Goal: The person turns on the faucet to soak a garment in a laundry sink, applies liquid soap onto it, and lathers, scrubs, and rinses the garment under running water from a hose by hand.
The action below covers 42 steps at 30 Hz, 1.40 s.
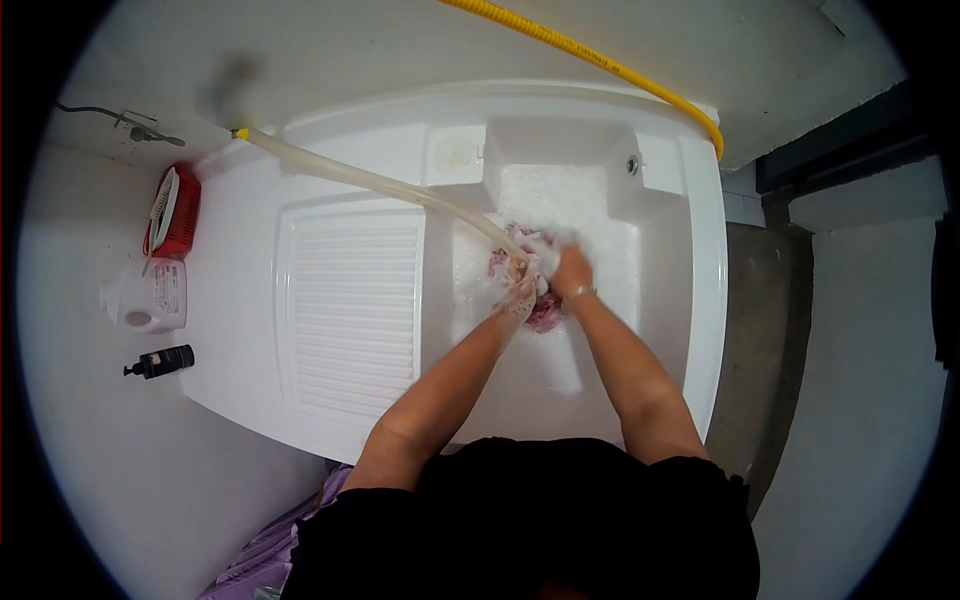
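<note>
In the white sink basin, a wet pink-and-white cloth [545, 315] lies bunched up among suds and water. My left hand [516, 298], coated in foam, grips the cloth on its left side; its fingertips are partly hidden by suds. On the other side, my right hand [573, 270] is curled and slightly blurred by motion, closed on the cloth's pale part. A bracelet or watch [579, 293] circles the right wrist. The end of a clear hose [380, 185] reaches over the basin to the cloth beside my left hand.
A ribbed washboard [358, 305] is moulded into the sink top [235, 300] at left. Beyond it are a red basket [181, 212], a translucent jug [150, 297] and a black pump bottle [165, 361]. The basin's right wall [672, 290] rises beside my right arm. A yellow hose [590, 55] runs behind.
</note>
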{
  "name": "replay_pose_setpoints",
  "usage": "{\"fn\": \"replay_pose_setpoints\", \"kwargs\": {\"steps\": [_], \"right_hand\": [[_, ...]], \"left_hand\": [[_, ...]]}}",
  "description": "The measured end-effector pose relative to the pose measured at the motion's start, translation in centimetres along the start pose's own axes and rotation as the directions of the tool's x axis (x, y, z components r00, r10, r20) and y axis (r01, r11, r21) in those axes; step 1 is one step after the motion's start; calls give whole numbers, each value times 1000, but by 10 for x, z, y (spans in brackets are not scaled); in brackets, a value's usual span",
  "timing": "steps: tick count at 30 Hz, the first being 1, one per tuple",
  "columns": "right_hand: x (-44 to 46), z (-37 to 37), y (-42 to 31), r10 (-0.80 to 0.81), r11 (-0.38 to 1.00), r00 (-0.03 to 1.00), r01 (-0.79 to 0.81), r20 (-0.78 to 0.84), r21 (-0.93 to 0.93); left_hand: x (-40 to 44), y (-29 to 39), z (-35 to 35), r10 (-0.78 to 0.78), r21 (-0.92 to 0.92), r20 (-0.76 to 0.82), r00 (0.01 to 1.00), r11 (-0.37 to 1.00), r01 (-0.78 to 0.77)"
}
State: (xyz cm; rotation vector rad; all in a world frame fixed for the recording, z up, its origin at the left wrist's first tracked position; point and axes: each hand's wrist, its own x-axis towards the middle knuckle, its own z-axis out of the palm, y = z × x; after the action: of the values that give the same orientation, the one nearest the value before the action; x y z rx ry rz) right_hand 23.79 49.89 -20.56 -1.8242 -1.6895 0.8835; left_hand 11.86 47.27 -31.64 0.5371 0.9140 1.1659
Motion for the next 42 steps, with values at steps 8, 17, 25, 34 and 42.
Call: {"fn": "replay_pose_setpoints", "kwargs": {"steps": [8, 17, 25, 34, 42], "right_hand": [[20, 0, 2, 83, 906, 902, 108, 423, -408], [-69, 21, 41, -397, 759, 870, 490, 292, -428], [-4, -1, -3, -165, 869, 893, 332, 419, -366], [-65, 9, 10, 129, 911, 988, -85, 81, -405], [12, -20, 3, 107, 994, 914, -88, 392, -65]], "left_hand": [[-18, 56, 51, 254, 398, -146, 956, 900, -178], [-42, 30, 29, -79, -12, -89, 993, 997, 78], [3, 122, 53, -353, 990, -116, 928, 33, 136], [-25, -33, -19, 290, 770, -66, 955, 624, -136], [-9, 110, 51, -217, 837, -168, 962, 484, 255]]}}
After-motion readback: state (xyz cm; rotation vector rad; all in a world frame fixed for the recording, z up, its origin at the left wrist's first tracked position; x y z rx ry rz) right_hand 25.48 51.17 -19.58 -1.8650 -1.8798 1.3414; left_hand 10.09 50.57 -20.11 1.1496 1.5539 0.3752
